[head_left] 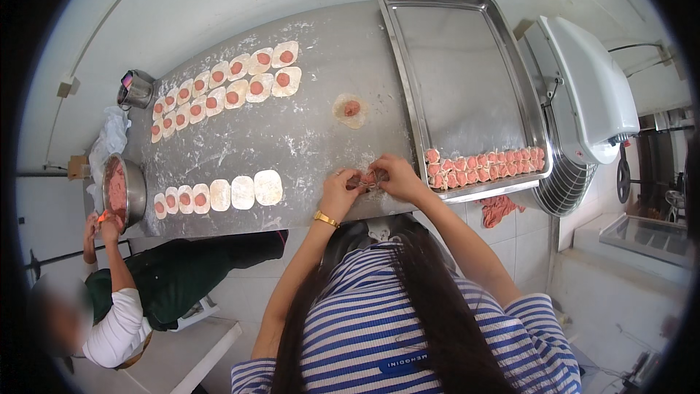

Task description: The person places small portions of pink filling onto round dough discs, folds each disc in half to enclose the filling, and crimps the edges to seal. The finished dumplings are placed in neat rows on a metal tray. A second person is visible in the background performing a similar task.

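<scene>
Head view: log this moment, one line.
left hand: pinching wrapper; right hand: pinching same wrapper; tray: dumplings along near edge; table: floured

Pale wall (219, 0), small box (65, 87) mounted on it at left. Long grey metal desk (313, 146) alongside. Light square-tiled floor (529, 248). White cabinet (627, 259) with glass top far right. Bright, fairly even light.

On the bench (310, 135): rows of wrappers (235, 95) left, bowl (137, 181) at the left end, tray (467, 66) right, dumplings (483, 168) inside.
</scene>
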Action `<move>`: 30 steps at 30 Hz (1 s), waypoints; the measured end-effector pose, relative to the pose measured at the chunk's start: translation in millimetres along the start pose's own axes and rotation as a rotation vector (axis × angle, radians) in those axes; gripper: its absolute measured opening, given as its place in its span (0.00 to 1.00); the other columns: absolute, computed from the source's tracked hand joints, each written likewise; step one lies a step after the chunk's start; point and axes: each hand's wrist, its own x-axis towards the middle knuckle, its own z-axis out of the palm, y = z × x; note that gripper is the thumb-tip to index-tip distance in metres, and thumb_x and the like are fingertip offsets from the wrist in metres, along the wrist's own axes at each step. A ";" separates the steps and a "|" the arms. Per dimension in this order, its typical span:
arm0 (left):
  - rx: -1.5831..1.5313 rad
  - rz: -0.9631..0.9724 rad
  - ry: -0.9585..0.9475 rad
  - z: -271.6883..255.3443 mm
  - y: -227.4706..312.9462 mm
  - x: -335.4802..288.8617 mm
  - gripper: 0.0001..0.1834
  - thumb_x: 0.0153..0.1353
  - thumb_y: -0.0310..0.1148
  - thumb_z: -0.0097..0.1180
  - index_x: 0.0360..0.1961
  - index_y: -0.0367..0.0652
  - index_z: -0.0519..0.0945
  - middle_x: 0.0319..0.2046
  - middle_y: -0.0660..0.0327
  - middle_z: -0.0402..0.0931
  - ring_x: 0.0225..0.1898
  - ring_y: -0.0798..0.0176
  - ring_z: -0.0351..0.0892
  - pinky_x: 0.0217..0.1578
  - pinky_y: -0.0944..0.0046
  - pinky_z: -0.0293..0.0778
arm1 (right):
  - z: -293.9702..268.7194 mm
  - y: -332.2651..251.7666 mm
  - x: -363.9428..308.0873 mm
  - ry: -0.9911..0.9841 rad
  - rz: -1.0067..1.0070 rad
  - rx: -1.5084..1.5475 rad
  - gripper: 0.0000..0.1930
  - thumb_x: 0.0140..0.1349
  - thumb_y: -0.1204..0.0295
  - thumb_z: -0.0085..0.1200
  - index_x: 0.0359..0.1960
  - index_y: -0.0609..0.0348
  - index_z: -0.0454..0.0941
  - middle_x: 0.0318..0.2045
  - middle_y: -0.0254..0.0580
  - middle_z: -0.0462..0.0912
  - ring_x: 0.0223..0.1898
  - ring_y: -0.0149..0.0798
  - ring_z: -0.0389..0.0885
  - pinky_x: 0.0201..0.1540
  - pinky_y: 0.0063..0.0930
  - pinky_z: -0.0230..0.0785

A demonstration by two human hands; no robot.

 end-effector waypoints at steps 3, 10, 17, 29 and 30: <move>0.021 -0.024 -0.026 1.6 8.0 2.1 0.11 0.44 0.23 0.65 0.30 0.37 0.78 0.30 0.57 0.78 0.30 0.61 0.82 0.32 0.68 0.77 | 2.7 0.8 0.8 -0.020 0.010 0.005 0.16 0.43 0.83 0.55 0.37 0.62 0.78 0.36 0.47 0.78 0.37 0.49 0.79 0.40 0.35 0.71; -0.085 -0.090 -0.063 -1.4 8.2 -0.4 0.11 0.46 0.25 0.65 0.30 0.38 0.77 0.29 0.55 0.80 0.30 0.62 0.82 0.31 0.66 0.76 | -1.4 -4.5 -3.9 0.103 -0.061 -0.123 0.12 0.43 0.82 0.53 0.33 0.59 0.79 0.31 0.48 0.77 0.36 0.52 0.77 0.38 0.38 0.70; 0.010 -0.119 -0.123 1.1 13.9 2.7 0.13 0.48 0.28 0.66 0.34 0.37 0.77 0.27 0.58 0.81 0.30 0.65 0.82 0.32 0.68 0.76 | 1.5 -6.5 -2.6 0.048 -0.082 -0.068 0.11 0.44 0.82 0.51 0.31 0.59 0.77 0.31 0.47 0.76 0.35 0.53 0.76 0.38 0.41 0.69; 0.015 -0.034 -0.041 0.2 7.8 -1.7 0.13 0.48 0.28 0.66 0.34 0.39 0.77 0.27 0.57 0.81 0.30 0.63 0.83 0.32 0.67 0.76 | -0.2 -9.4 -10.3 0.095 -0.135 -0.075 0.14 0.45 0.82 0.50 0.36 0.61 0.76 0.34 0.48 0.76 0.38 0.54 0.75 0.41 0.41 0.69; 0.002 -0.021 -0.045 0.5 6.8 -1.4 0.13 0.48 0.29 0.66 0.34 0.39 0.77 0.26 0.57 0.81 0.29 0.63 0.83 0.31 0.67 0.76 | 0.7 -8.8 -10.8 0.090 -0.116 -0.078 0.14 0.45 0.82 0.51 0.37 0.61 0.76 0.34 0.48 0.76 0.38 0.54 0.76 0.41 0.41 0.69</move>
